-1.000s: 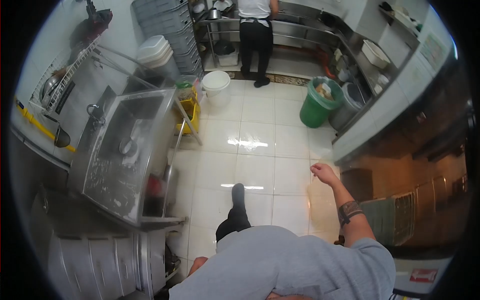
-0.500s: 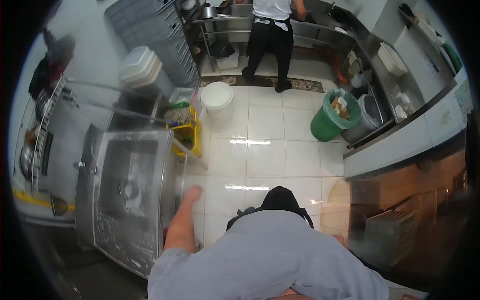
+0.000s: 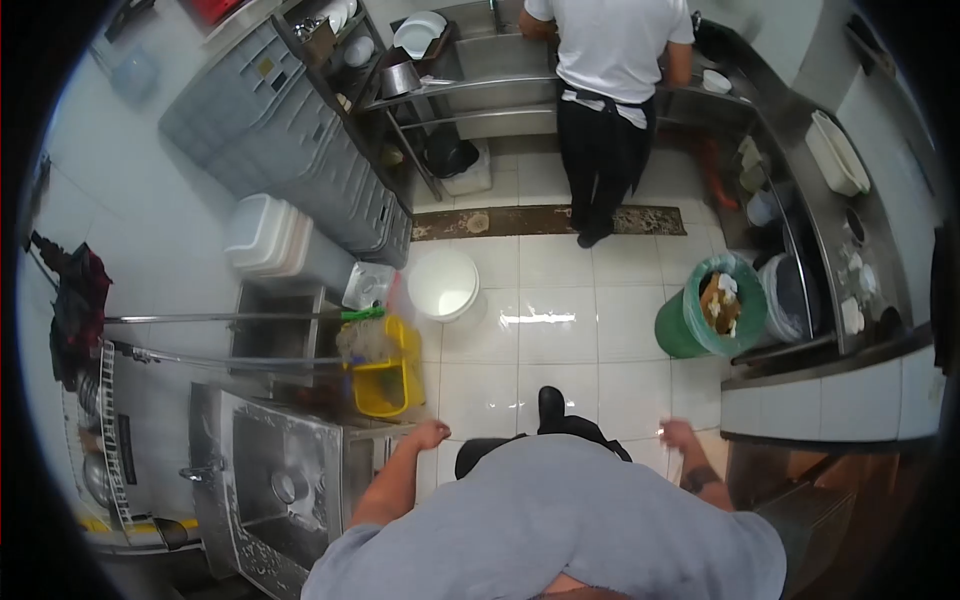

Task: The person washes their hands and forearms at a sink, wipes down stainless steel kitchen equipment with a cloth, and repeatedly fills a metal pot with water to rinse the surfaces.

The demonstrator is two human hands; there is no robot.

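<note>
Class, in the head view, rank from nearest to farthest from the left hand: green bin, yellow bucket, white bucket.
1. Yellow bucket, just ahead of the left hand.
2. White bucket, farther ahead.
3. Green bin, ahead, rightward.

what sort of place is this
Probably the washing-up area of a commercial kitchen: there's a steel sink, some white dishes and a large green bin with a liner.

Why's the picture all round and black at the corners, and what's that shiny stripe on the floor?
Head view: the dark, rounded border suggests a very wide lens; head view: the white streak on the glossy floor is glare, probably a reflected light; head view: the right hand looks slightly blurred.
</note>
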